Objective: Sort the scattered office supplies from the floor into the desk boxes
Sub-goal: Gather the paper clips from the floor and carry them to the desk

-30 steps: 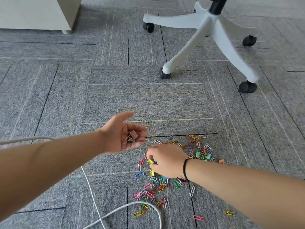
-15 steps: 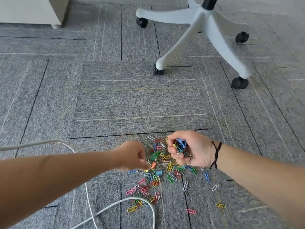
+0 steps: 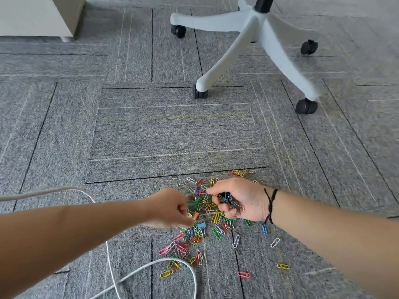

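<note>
Floor pickup | my left hand [image 3: 172, 209] pinches in the paper clips [image 3: 212, 216] | right hand [image 3: 235, 200] clutches binder clips [image 3: 226, 198] | I'd separate types first.

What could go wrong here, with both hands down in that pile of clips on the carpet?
The right hand already grips a bunch of clips; reaching for more could let some slip back out. The left hand pinches at the tangled paper clip pile, so linked clips may lift together and scatter. The white cable loops over clips at the pile's near edge, and a forearm might snag it and drag them around.
</note>
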Demonstrator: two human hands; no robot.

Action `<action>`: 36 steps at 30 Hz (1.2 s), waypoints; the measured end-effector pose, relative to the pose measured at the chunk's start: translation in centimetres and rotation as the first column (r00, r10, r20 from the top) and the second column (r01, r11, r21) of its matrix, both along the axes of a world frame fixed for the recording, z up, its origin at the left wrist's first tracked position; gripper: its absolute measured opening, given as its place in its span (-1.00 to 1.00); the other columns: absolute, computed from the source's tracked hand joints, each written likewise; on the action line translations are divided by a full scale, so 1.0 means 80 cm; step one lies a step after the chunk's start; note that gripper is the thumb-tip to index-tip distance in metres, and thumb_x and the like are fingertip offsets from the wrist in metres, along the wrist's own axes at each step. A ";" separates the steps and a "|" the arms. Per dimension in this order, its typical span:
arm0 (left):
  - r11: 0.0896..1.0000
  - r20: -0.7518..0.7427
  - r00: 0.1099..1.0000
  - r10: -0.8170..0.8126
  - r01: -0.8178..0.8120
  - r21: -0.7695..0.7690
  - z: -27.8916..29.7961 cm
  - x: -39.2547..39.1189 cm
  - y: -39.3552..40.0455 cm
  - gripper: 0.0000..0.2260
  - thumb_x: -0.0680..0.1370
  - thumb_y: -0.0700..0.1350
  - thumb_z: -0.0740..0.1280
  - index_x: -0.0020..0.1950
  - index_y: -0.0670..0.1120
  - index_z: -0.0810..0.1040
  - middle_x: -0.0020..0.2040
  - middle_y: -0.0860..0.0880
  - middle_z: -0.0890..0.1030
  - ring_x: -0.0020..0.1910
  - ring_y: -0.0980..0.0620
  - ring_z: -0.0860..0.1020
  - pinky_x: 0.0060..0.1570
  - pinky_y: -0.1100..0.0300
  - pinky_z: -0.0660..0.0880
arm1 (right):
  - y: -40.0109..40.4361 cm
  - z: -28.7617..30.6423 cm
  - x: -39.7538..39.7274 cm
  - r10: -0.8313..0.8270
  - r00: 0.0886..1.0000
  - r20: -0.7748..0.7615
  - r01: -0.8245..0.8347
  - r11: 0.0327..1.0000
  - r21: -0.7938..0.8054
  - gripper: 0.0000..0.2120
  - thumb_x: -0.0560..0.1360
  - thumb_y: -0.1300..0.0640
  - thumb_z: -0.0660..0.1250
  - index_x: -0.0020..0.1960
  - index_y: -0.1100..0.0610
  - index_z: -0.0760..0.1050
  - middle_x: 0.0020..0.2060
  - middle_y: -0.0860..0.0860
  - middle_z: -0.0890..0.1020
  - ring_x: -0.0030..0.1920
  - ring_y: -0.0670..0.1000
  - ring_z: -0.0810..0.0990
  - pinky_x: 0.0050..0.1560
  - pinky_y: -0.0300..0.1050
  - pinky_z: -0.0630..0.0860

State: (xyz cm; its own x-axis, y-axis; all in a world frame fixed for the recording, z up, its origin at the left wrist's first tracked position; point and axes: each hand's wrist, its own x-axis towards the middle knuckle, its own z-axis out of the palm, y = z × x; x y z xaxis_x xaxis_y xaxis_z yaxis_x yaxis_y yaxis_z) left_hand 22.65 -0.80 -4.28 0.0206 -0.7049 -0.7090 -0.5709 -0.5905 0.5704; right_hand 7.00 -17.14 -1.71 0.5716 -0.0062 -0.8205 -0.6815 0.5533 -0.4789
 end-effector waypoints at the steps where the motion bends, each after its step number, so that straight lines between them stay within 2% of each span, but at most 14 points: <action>1: 0.992 -0.143 0.982 0.119 -0.114 0.046 0.005 0.008 0.000 -0.82 0.56 -0.05 0.40 -0.13 -0.15 0.55 -0.25 -0.05 0.54 -0.38 0.08 0.39 -0.40 0.28 0.36 | 0.003 -0.001 0.001 0.028 1.000 0.000 -0.028 0.999 -0.033 -0.85 0.50 0.19 0.42 -0.16 0.14 0.46 -0.29 0.04 0.52 -0.42 -0.06 0.36 -0.53 -0.26 0.20; 2: 0.962 -0.294 0.917 0.271 -0.244 0.123 0.011 0.017 -0.001 -0.84 0.57 -0.09 0.37 -0.15 -0.14 0.54 -0.30 -0.05 0.51 -0.42 0.09 0.36 -0.46 0.26 0.28 | 0.005 -0.002 0.003 0.057 0.998 0.001 -0.057 0.996 -0.070 -0.84 0.49 0.20 0.43 -0.18 0.14 0.46 -0.30 0.04 0.52 -0.43 -0.06 0.36 -0.53 -0.26 0.20; 4: 0.865 -0.540 0.677 0.501 -0.403 0.298 0.025 0.034 -0.002 -0.88 0.50 -0.12 0.34 -0.20 -0.14 0.51 -0.35 -0.05 0.49 -0.45 0.08 0.33 -0.51 0.28 0.19 | 0.012 -0.004 0.006 0.125 0.992 -0.002 -0.123 0.974 -0.192 -0.82 0.48 0.22 0.46 -0.20 0.15 0.46 -0.34 0.05 0.53 -0.46 -0.06 0.33 -0.53 -0.22 0.18; 6: 0.824 -0.660 0.505 0.556 -0.442 0.356 0.034 0.046 -0.003 -0.87 0.37 -0.11 0.28 -0.25 -0.17 0.50 -0.34 -0.10 0.48 -0.44 0.04 0.34 -0.52 0.32 0.23 | 0.021 -0.008 0.010 0.282 0.959 -0.033 -0.265 0.846 -0.462 -0.81 0.45 0.18 0.50 -0.22 0.13 0.48 -0.36 0.03 0.55 -0.47 -0.05 0.34 -0.47 -0.18 0.27; 8: 0.811 -0.711 0.427 0.559 -0.459 0.362 0.038 0.051 -0.005 -0.83 0.36 -0.09 0.21 -0.26 -0.18 0.50 -0.31 -0.14 0.49 -0.41 0.00 0.38 -0.50 0.32 0.25 | 0.031 -0.015 0.012 0.482 0.866 -0.135 -0.415 0.540 -0.732 -0.81 0.42 0.04 0.51 -0.22 0.04 0.50 -0.29 -0.05 0.59 -0.38 -0.03 0.48 -0.28 -0.10 0.47; 11: 0.766 -0.712 0.362 0.601 -0.515 0.385 0.041 0.052 -0.007 -0.74 0.44 -0.07 0.12 -0.27 -0.19 0.51 -0.30 -0.16 0.51 -0.41 -0.03 0.43 -0.48 0.29 0.23 | 0.049 -0.019 0.014 0.599 0.734 -0.320 -0.517 0.189 -0.835 -0.76 0.42 -0.19 0.43 -0.06 -0.08 0.49 -0.23 -0.11 0.61 -0.19 -0.02 0.60 -0.15 -0.10 0.52; 15: 0.675 -0.706 0.230 0.670 -0.585 0.449 0.044 0.054 -0.006 -0.62 0.49 0.03 0.12 -0.24 -0.21 0.58 -0.24 -0.18 0.56 -0.37 -0.05 0.51 -0.48 0.26 0.39 | 0.070 -0.017 0.017 0.623 0.655 -0.428 -0.492 -0.078 -0.867 -0.64 0.47 -0.25 0.37 0.11 -0.04 0.48 -0.26 -0.13 0.54 -0.21 -0.03 0.55 -0.22 -0.15 0.42; 18: 0.630 -0.702 0.171 0.691 -0.619 0.469 0.040 0.060 -0.004 -0.55 0.52 0.10 0.13 -0.20 -0.22 0.63 -0.22 -0.18 0.58 -0.37 -0.04 0.52 -0.49 0.26 0.43 | 0.076 -0.021 0.019 0.608 0.662 -0.438 -0.452 -0.141 -0.881 -0.69 0.51 -0.20 0.35 0.05 0.02 0.49 -0.20 -0.08 0.61 -0.20 0.00 0.58 -0.14 -0.12 0.54; 22: 0.603 -0.699 0.129 0.703 -0.630 0.490 0.040 0.064 -0.003 -0.51 0.53 0.15 0.15 -0.13 -0.24 0.66 -0.19 -0.18 0.59 -0.34 -0.05 0.55 -0.41 0.22 0.50 | 0.070 -0.020 0.021 0.609 0.690 -0.390 -0.477 -0.021 -0.878 -0.77 0.53 -0.12 0.35 0.07 0.01 0.54 -0.30 -0.15 0.51 -0.24 -0.04 0.51 -0.20 -0.16 0.44; 28: 0.583 -0.672 0.142 0.727 -0.645 0.494 0.040 0.062 -0.005 -0.43 0.58 0.19 0.11 -0.05 -0.27 0.67 -0.11 -0.23 0.63 -0.22 -0.12 0.60 -0.22 0.11 0.58 | 0.042 -0.010 0.016 0.538 0.832 -0.137 -0.431 0.471 -0.769 -0.70 0.38 -0.14 0.55 -0.14 0.09 0.62 -0.42 -0.17 0.57 -0.46 -0.22 0.43 -0.36 -0.32 0.36; 31: 0.586 -0.656 0.167 0.736 -0.642 0.494 0.041 0.059 -0.007 -0.45 0.58 0.18 0.12 0.03 -0.28 0.64 -0.10 -0.23 0.63 -0.21 -0.11 0.61 -0.24 0.10 0.59 | 0.028 0.001 0.014 0.310 0.951 0.011 -0.278 0.866 -0.415 -0.78 0.47 0.03 0.47 -0.18 0.17 0.57 -0.37 0.00 0.56 -0.49 -0.08 0.30 -0.48 -0.21 0.16; 32: 0.588 -0.649 0.178 0.739 -0.641 0.493 0.041 0.057 -0.008 -0.45 0.59 0.18 0.12 0.04 -0.28 0.63 -0.11 -0.22 0.63 -0.21 -0.10 0.61 -0.25 0.10 0.59 | 0.023 0.004 0.014 0.221 0.974 0.055 -0.199 0.944 -0.263 -0.82 0.50 0.10 0.41 -0.21 0.18 0.54 -0.36 0.04 0.55 -0.49 -0.07 0.28 -0.48 -0.20 0.11; 34: 0.592 -0.635 0.201 0.746 -0.635 0.496 0.040 0.053 -0.010 -0.47 0.60 0.17 0.12 0.06 -0.28 0.62 -0.12 -0.22 0.63 -0.22 -0.10 0.61 -0.27 0.10 0.60 | 0.018 0.011 0.014 0.082 0.989 0.121 -0.076 0.996 -0.050 -0.89 0.46 0.18 0.31 -0.23 0.17 0.49 -0.31 0.10 0.55 -0.48 -0.05 0.29 -0.48 -0.21 0.08; 36: 0.606 -0.631 0.220 0.744 -0.618 0.500 0.040 0.049 -0.011 -0.48 0.60 0.16 0.13 0.07 -0.27 0.62 -0.13 -0.21 0.62 -0.23 -0.09 0.60 -0.30 0.12 0.59 | 0.015 0.015 0.013 0.001 0.986 0.168 -0.009 0.999 0.050 -0.92 0.40 0.21 0.24 -0.24 0.17 0.49 -0.28 0.15 0.57 -0.47 -0.04 0.31 -0.46 -0.22 0.09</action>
